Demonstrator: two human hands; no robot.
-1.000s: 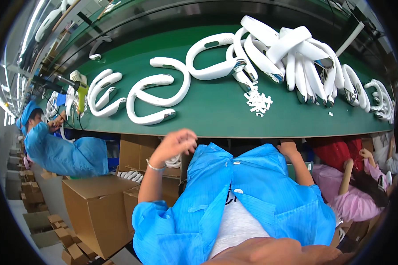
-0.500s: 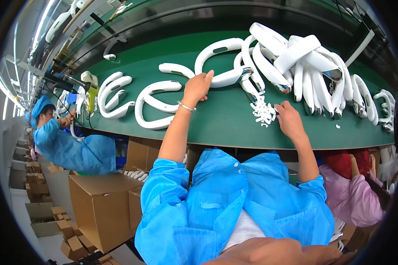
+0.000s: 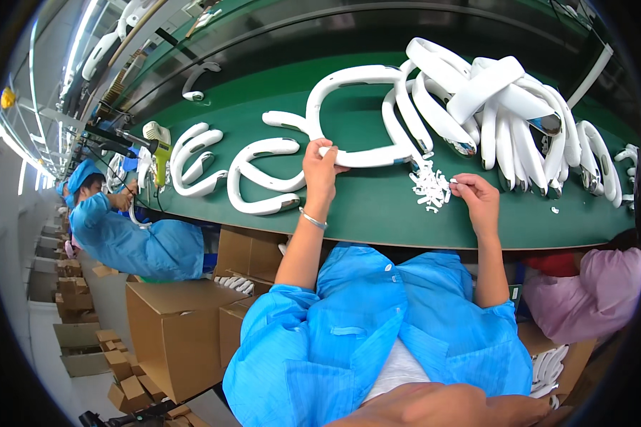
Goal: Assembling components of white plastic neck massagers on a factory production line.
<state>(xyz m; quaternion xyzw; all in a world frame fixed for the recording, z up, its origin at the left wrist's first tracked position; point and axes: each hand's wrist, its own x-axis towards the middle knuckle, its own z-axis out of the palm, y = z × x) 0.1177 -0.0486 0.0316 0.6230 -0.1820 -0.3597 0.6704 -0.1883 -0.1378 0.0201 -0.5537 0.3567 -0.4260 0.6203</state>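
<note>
My left hand (image 3: 322, 172) is closed around one end of a white U-shaped neckband (image 3: 370, 155), thumb on top, with its curve pointing away from me. Its other arm reaches toward the big stack. My right hand (image 3: 477, 203) pinches a small white plastic piece (image 3: 454, 182) between thumb and fingertips. Just left of those fingers lies a loose heap of small white plastic pieces (image 3: 430, 191) on the green table (image 3: 363, 213). Left of my left hand, more white neckbands (image 3: 263, 206) rest on the table.
A tall stack of white neckbands (image 3: 502, 89) fills the right side. At far left are a yellow-green power tool (image 3: 162, 164) and a co-worker in blue (image 3: 135, 242). Cardboard boxes (image 3: 178, 334) stand below on the left. A person in pink (image 3: 584, 295) is at the right.
My left hand has drawn the neckband's near arm lower and tilted it more level. My right hand has shifted slightly right of the heap, and a small white piece now shows in its fingertips.
</note>
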